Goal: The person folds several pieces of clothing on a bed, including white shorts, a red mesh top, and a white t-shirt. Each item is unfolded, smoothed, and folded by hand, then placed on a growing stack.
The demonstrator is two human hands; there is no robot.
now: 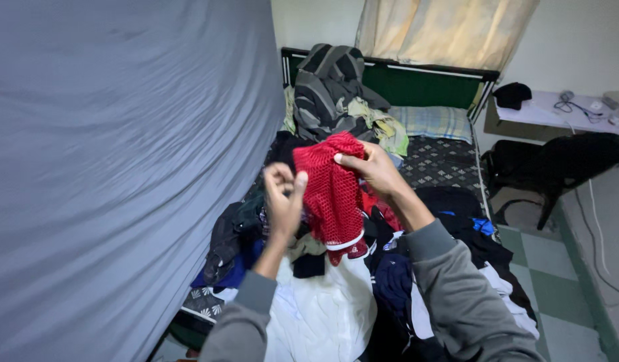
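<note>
Both hands are raised over a bed (450, 161) heaped with clothes, holding up a red open-mesh garment with a white band along its lower edge (333, 194). The right hand (373, 167) pinches the upper part of the mesh between thumb and fingers, so the cloth hangs down from it. The left hand (284, 198) is curled into a loose fist just beside the garment's left edge; it seems to grip a fold of the mesh, though the contact is hard to make out from this angle. Both arms wear grey sweatshirt sleeves (457, 288).

Below the hanging garment lies a white cloth (323, 308), spread over a jumble of dark blue and black clothing (396, 281). Farther up the bed, a grey-and-black striped garment (329, 87) is piled against the dark metal headboard (416, 70), with a pale checked pillow (433, 121) beside it. A large grey sheet (115, 167) fills the left side of the view. A cream curtain (443, 30) hangs behind the headboard. To the right stands a black chair (557, 164) on a green and white tiled floor (550, 268), near a white table (557, 110) carrying cables.
</note>
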